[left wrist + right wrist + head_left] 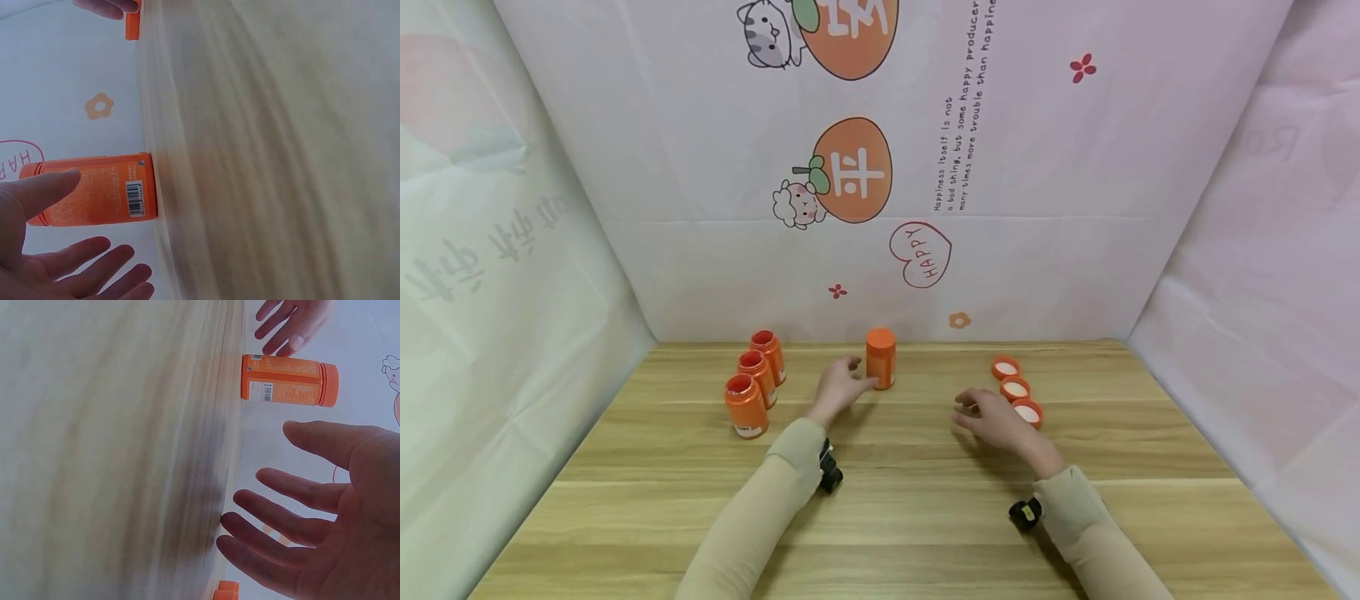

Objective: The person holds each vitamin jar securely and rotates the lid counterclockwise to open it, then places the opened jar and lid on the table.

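A capped orange bottle [881,360] stands upright near the back of the wooden table, its barcode label visible in the left wrist view. Just to its left is my left hand [839,387], with thumb and fingers spread and nothing gripped; whether the thumb touches the bottle I cannot tell. My right hand [992,419] hovers over the table to the right of the bottle, fingers apart and loosely bent, holding nothing. Beside that hand lie three orange lids [1015,389] in a row, white insides facing up, the nearest partly covered by the hand.
Three uncapped orange bottles [747,407] stand in a slanting row at the left of the table [895,517]. A white printed sheet [1022,208] rises behind the table's back edge, with pale sheets on both sides. Small black cameras are strapped to both wrists.
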`<act>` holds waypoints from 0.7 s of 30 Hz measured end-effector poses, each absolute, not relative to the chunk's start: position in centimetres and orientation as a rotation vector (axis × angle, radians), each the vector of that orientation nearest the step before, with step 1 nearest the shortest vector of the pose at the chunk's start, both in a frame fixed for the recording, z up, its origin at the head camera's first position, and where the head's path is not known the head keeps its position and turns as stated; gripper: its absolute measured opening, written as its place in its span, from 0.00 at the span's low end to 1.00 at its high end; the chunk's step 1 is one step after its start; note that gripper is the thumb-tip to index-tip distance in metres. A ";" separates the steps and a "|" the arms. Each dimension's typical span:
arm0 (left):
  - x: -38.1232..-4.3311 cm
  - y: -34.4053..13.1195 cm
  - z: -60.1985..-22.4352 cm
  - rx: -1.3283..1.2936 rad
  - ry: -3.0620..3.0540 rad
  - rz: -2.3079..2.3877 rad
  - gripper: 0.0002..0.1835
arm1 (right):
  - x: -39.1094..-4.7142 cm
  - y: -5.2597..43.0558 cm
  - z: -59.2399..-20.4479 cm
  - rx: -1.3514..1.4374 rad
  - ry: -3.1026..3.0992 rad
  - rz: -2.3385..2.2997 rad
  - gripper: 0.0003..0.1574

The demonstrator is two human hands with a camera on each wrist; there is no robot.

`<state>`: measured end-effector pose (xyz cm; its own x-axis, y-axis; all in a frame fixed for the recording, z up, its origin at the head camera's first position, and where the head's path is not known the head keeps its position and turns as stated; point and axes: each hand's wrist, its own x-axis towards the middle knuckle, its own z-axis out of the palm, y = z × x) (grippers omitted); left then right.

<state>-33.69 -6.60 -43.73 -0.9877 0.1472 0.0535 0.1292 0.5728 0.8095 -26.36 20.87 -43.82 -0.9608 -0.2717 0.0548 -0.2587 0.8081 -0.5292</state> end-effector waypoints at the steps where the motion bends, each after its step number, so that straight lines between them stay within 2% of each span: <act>1: -33.8 -6.5 -43.8 0.240 2.769 1.427 0.34 | -26.3 20.9 -43.8 -0.434 2.966 -0.863 0.24; 13: -35.1 -5.3 -44.3 0.191 2.774 1.475 0.33 | -26.3 20.8 -43.8 -0.428 2.956 -0.877 0.25; 21: -35.5 -4.6 -44.5 0.203 2.747 1.559 0.28 | -26.3 20.9 -43.8 -0.417 2.957 -0.879 0.24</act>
